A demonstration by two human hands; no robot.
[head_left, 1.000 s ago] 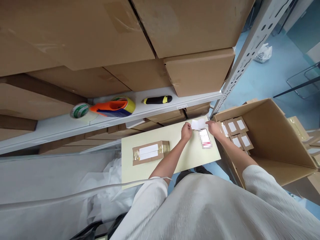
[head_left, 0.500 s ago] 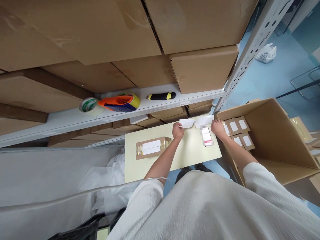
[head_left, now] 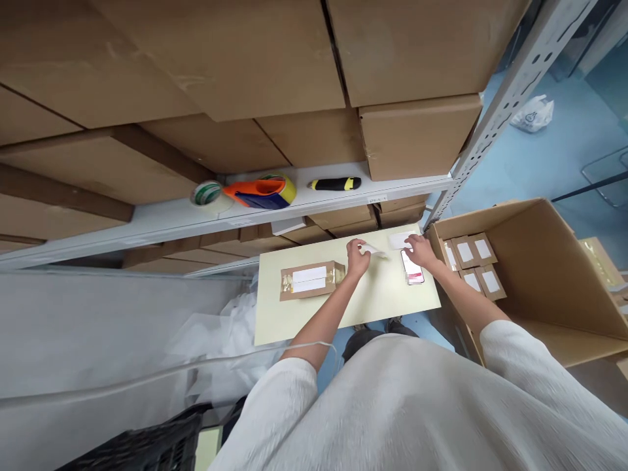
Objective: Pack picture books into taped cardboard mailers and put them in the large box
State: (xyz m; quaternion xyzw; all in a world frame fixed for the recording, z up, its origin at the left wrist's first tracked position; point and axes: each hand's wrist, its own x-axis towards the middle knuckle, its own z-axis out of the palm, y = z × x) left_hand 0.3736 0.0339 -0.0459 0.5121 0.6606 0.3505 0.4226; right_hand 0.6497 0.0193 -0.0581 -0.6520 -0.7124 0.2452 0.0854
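Observation:
My left hand (head_left: 358, 259) is closed on a small white label (head_left: 373, 250), pinched at its left end and tilted above the pale yellow board (head_left: 377, 294). My right hand (head_left: 420, 251) is at the board's right end, fingers apart, over the top of a phone (head_left: 413, 268) and beside a second white label sheet (head_left: 400, 240) lying flat. Whether its fingertips touch that sheet I cannot tell. A flat brown cardboard parcel (head_left: 289, 296) with clear tape and a white label lies on the board, left of my left hand.
On the shelf (head_left: 328, 203) sit a tape roll (head_left: 207, 193), an orange-and-blue tape dispenser (head_left: 260, 192) and a black-and-yellow utility knife (head_left: 335, 184). Cardboard boxes (head_left: 275, 59) fill the shelving. An open carton (head_left: 534, 275) at right holds several labelled parcels (head_left: 483, 248).
My left hand has shifted slightly right, its label now more steeply tilted. My right hand has come off the right end of the other sheet and moved left, over the phone's top.

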